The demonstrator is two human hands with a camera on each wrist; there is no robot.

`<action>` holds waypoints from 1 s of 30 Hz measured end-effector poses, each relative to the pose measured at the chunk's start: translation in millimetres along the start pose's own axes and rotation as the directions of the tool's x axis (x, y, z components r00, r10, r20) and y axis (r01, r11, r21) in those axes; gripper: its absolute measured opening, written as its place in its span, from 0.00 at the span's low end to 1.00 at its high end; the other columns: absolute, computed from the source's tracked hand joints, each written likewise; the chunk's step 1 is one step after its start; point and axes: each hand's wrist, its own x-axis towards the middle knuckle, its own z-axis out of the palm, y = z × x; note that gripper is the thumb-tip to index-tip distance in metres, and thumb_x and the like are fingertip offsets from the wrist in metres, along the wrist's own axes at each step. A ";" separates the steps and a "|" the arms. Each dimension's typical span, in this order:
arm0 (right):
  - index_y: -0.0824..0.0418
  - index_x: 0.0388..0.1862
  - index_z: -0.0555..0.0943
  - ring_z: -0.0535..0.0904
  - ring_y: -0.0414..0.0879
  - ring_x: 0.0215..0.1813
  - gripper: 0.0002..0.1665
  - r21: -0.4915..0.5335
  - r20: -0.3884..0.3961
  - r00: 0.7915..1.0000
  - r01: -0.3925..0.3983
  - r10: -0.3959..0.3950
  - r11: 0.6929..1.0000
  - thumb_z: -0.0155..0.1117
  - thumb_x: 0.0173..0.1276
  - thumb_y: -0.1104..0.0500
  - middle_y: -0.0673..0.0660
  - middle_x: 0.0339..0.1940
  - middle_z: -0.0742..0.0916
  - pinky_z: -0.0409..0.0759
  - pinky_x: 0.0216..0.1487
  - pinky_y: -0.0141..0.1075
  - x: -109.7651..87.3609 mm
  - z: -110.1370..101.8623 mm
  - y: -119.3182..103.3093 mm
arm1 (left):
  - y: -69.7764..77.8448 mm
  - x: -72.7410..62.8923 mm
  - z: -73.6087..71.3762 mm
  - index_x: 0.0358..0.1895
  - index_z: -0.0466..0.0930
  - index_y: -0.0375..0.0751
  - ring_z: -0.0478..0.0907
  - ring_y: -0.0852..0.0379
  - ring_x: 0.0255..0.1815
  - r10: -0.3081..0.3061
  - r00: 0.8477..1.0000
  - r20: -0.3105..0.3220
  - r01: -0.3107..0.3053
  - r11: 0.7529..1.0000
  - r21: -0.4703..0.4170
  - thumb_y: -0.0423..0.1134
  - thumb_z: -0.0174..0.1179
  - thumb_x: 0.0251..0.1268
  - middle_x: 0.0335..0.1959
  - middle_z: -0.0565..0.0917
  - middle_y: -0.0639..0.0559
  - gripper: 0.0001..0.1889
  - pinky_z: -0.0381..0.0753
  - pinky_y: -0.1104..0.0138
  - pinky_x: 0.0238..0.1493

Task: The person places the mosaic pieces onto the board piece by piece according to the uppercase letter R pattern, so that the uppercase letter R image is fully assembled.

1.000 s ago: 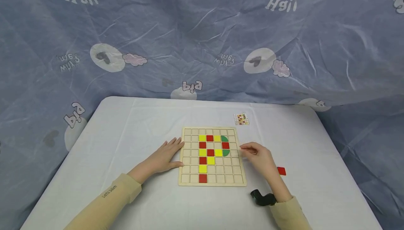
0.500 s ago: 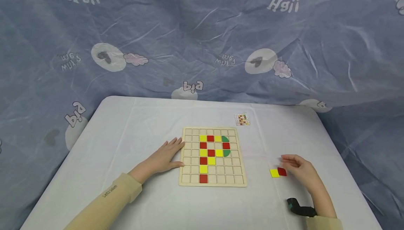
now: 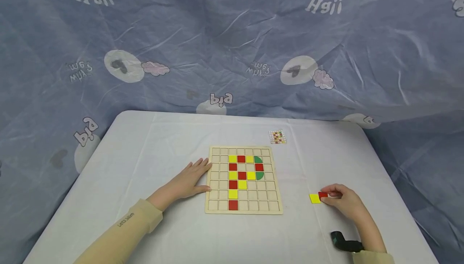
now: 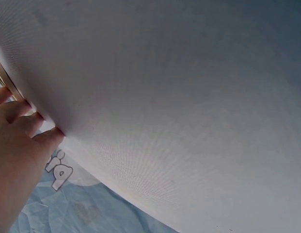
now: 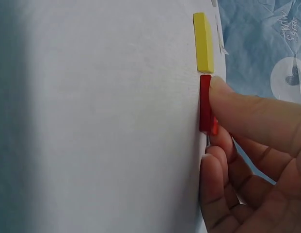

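A wooden grid board (image 3: 219, 205) lies mid-table with red and yellow square tiles and two green rounded tiles set in its cells. My left hand (image 3: 189, 180) rests with spread fingers at the board's left edge; in the left wrist view, the fingertips touch the white cloth beside it. Off to the right, my right hand (image 3: 344, 201) pinches a red square tile (image 3: 322, 195) between thumb and fingers. In the right wrist view the red tile (image 5: 205, 104) appears at table level, partly covered by the thumb. Just left of it lies a yellow square tile (image 3: 314, 199).
A small printed pattern card (image 3: 277, 137) lies behind the board's right corner. The white tablecloth (image 3: 174, 135) covers the table, backed by a blue printed curtain (image 3: 224, 34). A black strap-like device (image 3: 346, 243) sits at my right wrist.
My right hand went from the board's right edge out to the loose tiles at the right, then closed its fingers on the red tile. The left hand stayed in place.
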 end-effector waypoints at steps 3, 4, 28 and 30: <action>0.68 0.50 0.81 0.76 0.52 0.43 0.22 -0.020 -0.008 1.000 0.012 -0.013 1.000 0.73 0.60 0.59 0.60 0.40 0.83 0.74 0.37 0.33 -1.3 0.3 -2.1 | -0.4 -0.2 -0.4 0.77 0.56 0.39 0.47 0.42 0.81 0.002 1.000 -0.001 -0.002 1.000 0.001 0.57 0.63 0.63 0.80 0.54 0.42 0.45 0.48 0.44 0.79; 0.69 0.49 0.81 0.76 0.51 0.42 0.21 -0.030 -0.012 1.000 0.020 -0.020 0.999 0.72 0.60 0.59 0.60 0.39 0.83 0.73 0.36 0.33 -1.9 0.7 -2.7 | -0.5 -0.2 -0.5 0.77 0.56 0.39 0.47 0.42 0.81 0.002 1.000 0.000 -0.002 1.000 0.003 0.57 0.63 0.63 0.80 0.54 0.42 0.45 0.48 0.44 0.79; 0.68 0.49 0.79 0.83 0.39 0.35 0.24 0.352 0.035 0.995 0.074 -0.092 0.933 0.74 0.61 0.56 0.51 0.36 0.87 0.84 0.38 0.29 -1.4 24.6 -54.6 | -1.4 0.2 1.5 0.77 0.56 0.40 0.47 0.43 0.81 -0.002 1.000 -0.004 0.002 1.000 0.015 0.58 0.63 0.64 0.80 0.54 0.43 0.44 0.49 0.44 0.79; 0.68 0.46 0.81 0.83 0.39 0.34 0.20 0.355 0.035 0.993 0.092 -0.112 0.930 0.75 0.60 0.57 0.52 0.34 0.88 0.84 0.36 0.30 -0.4 35.0 -66.4 | -1.7 0.2 1.4 0.77 0.56 0.41 0.47 0.43 0.81 -0.003 1.000 -0.004 0.003 1.000 0.018 0.58 0.63 0.64 0.80 0.54 0.43 0.44 0.49 0.44 0.79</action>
